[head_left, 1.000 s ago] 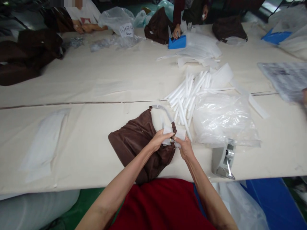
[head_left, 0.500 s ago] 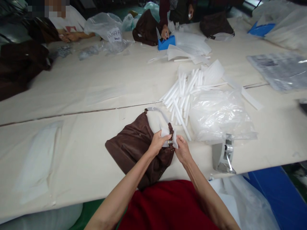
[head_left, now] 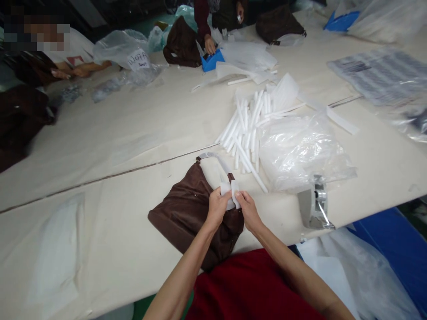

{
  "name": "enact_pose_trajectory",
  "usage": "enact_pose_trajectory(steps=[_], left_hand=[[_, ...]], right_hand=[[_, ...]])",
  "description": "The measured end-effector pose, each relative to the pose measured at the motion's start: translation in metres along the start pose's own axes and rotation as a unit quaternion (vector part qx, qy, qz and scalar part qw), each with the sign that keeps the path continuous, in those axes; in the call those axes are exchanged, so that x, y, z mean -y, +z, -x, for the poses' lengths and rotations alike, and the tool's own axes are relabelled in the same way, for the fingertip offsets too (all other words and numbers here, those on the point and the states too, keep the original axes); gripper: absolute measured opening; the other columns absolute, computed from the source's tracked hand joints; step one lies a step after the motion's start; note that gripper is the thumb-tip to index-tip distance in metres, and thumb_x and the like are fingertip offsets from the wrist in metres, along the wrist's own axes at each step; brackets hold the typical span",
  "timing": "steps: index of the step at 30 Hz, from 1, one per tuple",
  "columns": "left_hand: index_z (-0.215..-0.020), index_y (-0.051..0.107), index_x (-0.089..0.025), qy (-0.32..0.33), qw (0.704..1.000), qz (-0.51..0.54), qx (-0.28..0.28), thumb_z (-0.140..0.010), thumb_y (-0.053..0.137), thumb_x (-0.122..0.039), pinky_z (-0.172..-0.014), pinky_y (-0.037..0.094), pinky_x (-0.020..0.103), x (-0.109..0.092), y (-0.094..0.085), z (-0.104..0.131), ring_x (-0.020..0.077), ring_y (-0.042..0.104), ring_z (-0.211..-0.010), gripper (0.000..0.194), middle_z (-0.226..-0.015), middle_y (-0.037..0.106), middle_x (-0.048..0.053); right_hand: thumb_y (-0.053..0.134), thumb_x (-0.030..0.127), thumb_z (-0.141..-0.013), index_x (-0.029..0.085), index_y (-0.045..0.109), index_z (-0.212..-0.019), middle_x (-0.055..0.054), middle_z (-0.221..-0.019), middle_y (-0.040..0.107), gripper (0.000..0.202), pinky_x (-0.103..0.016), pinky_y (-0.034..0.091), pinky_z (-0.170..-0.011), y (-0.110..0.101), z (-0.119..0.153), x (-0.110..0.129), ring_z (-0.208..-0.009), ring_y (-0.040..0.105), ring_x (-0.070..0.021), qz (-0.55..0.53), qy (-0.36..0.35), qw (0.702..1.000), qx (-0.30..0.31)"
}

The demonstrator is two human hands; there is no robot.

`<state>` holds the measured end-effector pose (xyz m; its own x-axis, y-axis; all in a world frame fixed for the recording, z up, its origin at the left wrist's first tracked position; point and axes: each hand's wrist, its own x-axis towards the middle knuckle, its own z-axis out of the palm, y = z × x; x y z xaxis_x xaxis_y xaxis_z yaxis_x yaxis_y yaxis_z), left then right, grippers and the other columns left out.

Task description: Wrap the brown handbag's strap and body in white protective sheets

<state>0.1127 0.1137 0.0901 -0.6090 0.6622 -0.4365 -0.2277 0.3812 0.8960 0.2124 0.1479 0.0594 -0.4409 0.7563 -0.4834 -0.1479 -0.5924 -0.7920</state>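
Note:
A brown handbag (head_left: 187, 204) lies on the pale table, its strap (head_left: 215, 157) covered in white wrapping and arching away from me. My left hand (head_left: 218, 205) pinches a white wrapping sheet (head_left: 226, 188) at the strap's right end. Close beside it, my right hand (head_left: 247, 206) pinches the same wrapping from the other side, where a white flap (head_left: 235, 192) stands up. The wrapping hides the strap's buckle; a short brown piece of strap shows just above it.
White rolled sticks (head_left: 247, 129) and a clear plastic bag (head_left: 296, 151) lie beyond my hands. A metal tape dispenser (head_left: 316, 202) stands at the right edge. Across the table are other brown bags (head_left: 182, 44), a blue dispenser (head_left: 212, 60) and two people.
The white wrapping now covers the buckle that showed before, and my hands have closed in around it. The whole view has shifted and tilted slightly.

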Motion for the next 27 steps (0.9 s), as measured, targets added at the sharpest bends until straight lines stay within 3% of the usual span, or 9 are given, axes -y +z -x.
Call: enact_pose_trajectory(steps=[3, 6, 9, 13, 17, 20, 22, 24, 27], left_hand=[[-0.074, 0.062, -0.016, 0.024, 0.999, -0.041, -0.016, -0.069, 0.065, -0.04, -0.056, 0.039, 0.024, -0.002, -0.002, 0.001, 0.0116, 0.046, -0.057, 0.024, -0.063, 0.055, -0.003], [-0.067, 0.056, -0.02, 0.09, 0.98, -0.159, -0.083, -0.07, 0.062, -0.035, -0.059, 0.038, 0.025, -0.001, -0.001, 0.003, 0.013, 0.047, -0.058, 0.017, -0.059, 0.053, -0.004], [-0.063, 0.051, -0.022, 0.13, 0.952, -0.241, -0.133, -0.071, 0.063, -0.032, -0.061, 0.037, 0.027, 0.001, -0.001, 0.004, 0.0137, 0.046, -0.058, 0.017, -0.058, 0.051, -0.004], [-0.059, 0.043, -0.023, 0.185, 0.93, -0.268, -0.17, -0.07, 0.064, -0.025, -0.065, 0.038, 0.028, 0.0, 0.0, 0.005, 0.0136, 0.045, -0.061, 0.023, -0.061, 0.047, -0.005], [-0.058, 0.047, -0.021, 0.163, 0.956, -0.202, -0.138, -0.069, 0.068, -0.027, -0.063, 0.038, 0.026, -0.006, -0.003, 0.009, 0.0125, 0.046, -0.061, 0.024, -0.06, 0.049, -0.005], [-0.069, 0.061, -0.018, 0.049, 0.998, -0.021, -0.035, -0.072, 0.07, -0.043, -0.057, 0.041, 0.024, -0.006, -0.012, 0.008, 0.0123, 0.05, -0.057, 0.027, -0.062, 0.057, -0.003], [-0.073, 0.065, -0.016, -0.017, 0.992, 0.121, -0.011, -0.07, 0.069, -0.052, -0.059, 0.045, 0.026, -0.001, -0.017, 0.006, 0.0133, 0.056, -0.058, 0.037, -0.065, 0.062, 0.0], [-0.075, 0.066, -0.016, -0.019, 0.982, 0.183, -0.033, -0.067, 0.072, -0.051, -0.065, 0.049, 0.028, 0.007, -0.019, 0.005, 0.0148, 0.06, -0.064, 0.036, -0.071, 0.066, 0.002], [-0.079, 0.07, -0.016, 0.045, 0.994, 0.095, -0.041, -0.068, 0.074, -0.044, -0.076, 0.051, 0.031, 0.018, -0.015, 0.009, 0.0196, 0.064, -0.077, 0.03, -0.079, 0.072, 0.004]], right_hand=[[0.069, 0.057, -0.073, 0.019, 0.062, -0.082, 0.003, -0.073, 0.056, 0.04, -0.027, 0.04, -0.068, 0.001, 0.0, 0.003, -0.072, 0.048, -0.0136, 0.003, -0.006, 1.0, -0.003], [0.07, 0.057, -0.073, 0.019, 0.064, -0.08, 0.002, -0.073, 0.057, 0.04, -0.028, 0.041, -0.071, -0.001, 0.0, 0.005, -0.074, 0.049, -0.0142, -0.01, -0.004, 1.0, 0.003], [0.071, 0.056, -0.075, 0.019, 0.066, -0.08, 0.002, -0.075, 0.059, 0.038, -0.028, 0.041, -0.074, -0.004, 0.0, 0.005, -0.076, 0.05, -0.0143, -0.05, 0.003, 0.998, 0.04], [0.075, 0.054, -0.072, 0.018, 0.069, -0.084, 0.001, -0.077, 0.063, 0.038, -0.028, 0.041, -0.075, -0.006, 0.0, 0.008, -0.075, 0.052, -0.014, -0.068, 0.035, 0.993, 0.086], [0.081, 0.053, -0.066, 0.018, 0.068, -0.082, 0.002, -0.07, 0.062, 0.041, -0.027, 0.04, -0.066, -0.005, 0.001, 0.013, -0.066, 0.051, -0.012, -0.076, 0.064, 0.991, 0.093], [0.084, 0.051, -0.062, 0.017, 0.067, -0.082, 0.002, -0.068, 0.064, 0.043, -0.027, 0.041, -0.063, -0.005, 0.0, 0.014, -0.063, 0.052, -0.012, -0.103, 0.086, 0.987, 0.088], [0.086, 0.049, -0.06, 0.017, 0.067, -0.081, 0.001, -0.067, 0.065, 0.043, -0.027, 0.041, -0.061, -0.005, 0.0, 0.012, -0.061, 0.053, -0.0119, -0.117, 0.1, 0.984, 0.085], [0.087, 0.048, -0.059, 0.016, 0.067, -0.081, 0.001, -0.066, 0.066, 0.044, -0.026, 0.041, -0.06, -0.005, 0.0, 0.01, -0.059, 0.053, -0.0117, -0.131, 0.107, 0.982, 0.09], [0.087, 0.046, -0.059, 0.016, 0.066, -0.082, 0.002, -0.065, 0.065, 0.043, -0.026, 0.041, -0.059, -0.001, 0.001, 0.008, -0.058, 0.052, -0.0112, -0.138, 0.107, 0.979, 0.101]])
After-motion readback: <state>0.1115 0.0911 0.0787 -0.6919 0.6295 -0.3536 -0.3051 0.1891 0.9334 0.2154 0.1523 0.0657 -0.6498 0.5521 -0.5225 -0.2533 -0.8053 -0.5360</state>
